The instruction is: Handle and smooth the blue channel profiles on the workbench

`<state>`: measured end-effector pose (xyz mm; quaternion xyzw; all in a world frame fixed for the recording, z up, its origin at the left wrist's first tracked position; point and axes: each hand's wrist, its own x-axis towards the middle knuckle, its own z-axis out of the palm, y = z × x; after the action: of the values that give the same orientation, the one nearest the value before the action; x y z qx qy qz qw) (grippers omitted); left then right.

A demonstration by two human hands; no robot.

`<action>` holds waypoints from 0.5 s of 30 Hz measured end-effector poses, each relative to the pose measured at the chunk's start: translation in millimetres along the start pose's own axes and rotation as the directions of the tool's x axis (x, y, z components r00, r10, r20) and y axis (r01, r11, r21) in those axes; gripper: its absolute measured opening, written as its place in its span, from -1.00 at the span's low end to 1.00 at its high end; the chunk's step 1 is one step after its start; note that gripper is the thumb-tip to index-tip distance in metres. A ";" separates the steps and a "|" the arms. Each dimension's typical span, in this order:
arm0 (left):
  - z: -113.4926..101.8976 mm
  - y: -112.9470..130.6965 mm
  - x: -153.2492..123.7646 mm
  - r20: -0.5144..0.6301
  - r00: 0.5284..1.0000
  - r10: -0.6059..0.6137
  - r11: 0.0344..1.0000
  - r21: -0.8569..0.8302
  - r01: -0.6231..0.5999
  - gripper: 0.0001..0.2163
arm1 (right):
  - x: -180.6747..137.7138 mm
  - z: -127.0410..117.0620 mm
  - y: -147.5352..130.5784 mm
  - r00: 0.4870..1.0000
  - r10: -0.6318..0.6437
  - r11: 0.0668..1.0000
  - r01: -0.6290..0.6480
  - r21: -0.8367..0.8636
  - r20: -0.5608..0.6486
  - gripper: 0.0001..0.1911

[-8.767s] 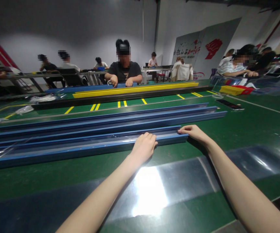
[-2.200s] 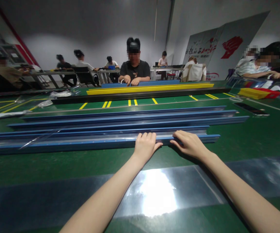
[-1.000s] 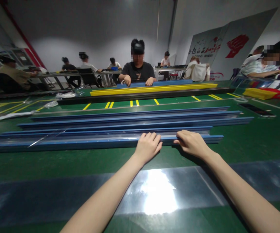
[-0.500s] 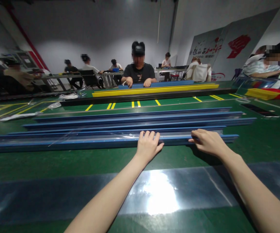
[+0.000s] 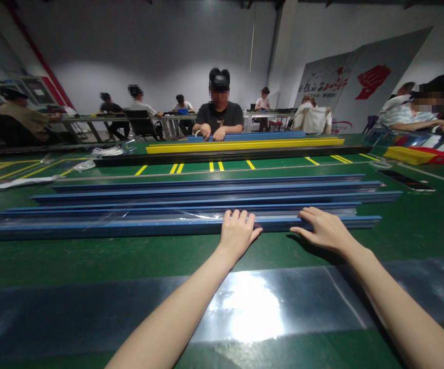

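Observation:
A long blue rail (image 5: 102,231), shaped like a channel, lies lengthwise nearest me on the green table. My left hand (image 5: 236,231) grips its upper edge, fingers hooked over the far side and thumb stretched along the near face. Farther right, my right hand (image 5: 325,229) is at the same rail with thumb and fingers apart; whether the fingertips touch it is hard to tell. Clear plastic film (image 5: 191,215) lies along the channel near my left hand. Several more blue rails (image 5: 206,197) rest parallel just behind.
A shiny clear sheet (image 5: 91,307) crosses the green table (image 5: 72,261) in front of me. Beyond the blue rails lie a black rail (image 5: 245,155), a yellow rail (image 5: 245,146) and a phone (image 5: 405,180). A co-worker (image 5: 219,115) sits opposite with both hands at a blue rail.
My right hand has loosened from a curled grip: its thumb now points left, away from the fingers. My left hand stays on the rail. The view has shifted slightly.

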<state>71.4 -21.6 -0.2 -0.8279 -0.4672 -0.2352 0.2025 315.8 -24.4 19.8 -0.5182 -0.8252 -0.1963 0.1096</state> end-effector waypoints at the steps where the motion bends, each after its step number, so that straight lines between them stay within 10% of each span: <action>1: 0.0 0.1 0.0 0.002 1.000 -0.001 1.000 -0.003 0.001 -0.71 | 3.2 1.1 -6.5 1.000 -0.016 1.000 0.016 0.005 -0.025 -0.62; 15: -0.8 1.2 0.8 0.021 1.000 -0.024 1.000 -0.013 0.024 -0.70 | 17.2 8.7 -34.5 0.977 -0.099 0.990 0.116 0.081 -0.188 -0.70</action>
<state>72.6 -22.1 0.8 -0.8259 -0.4776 -0.2324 0.1892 277.5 -20.0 11.3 -0.4467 -0.8466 -0.2110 0.1981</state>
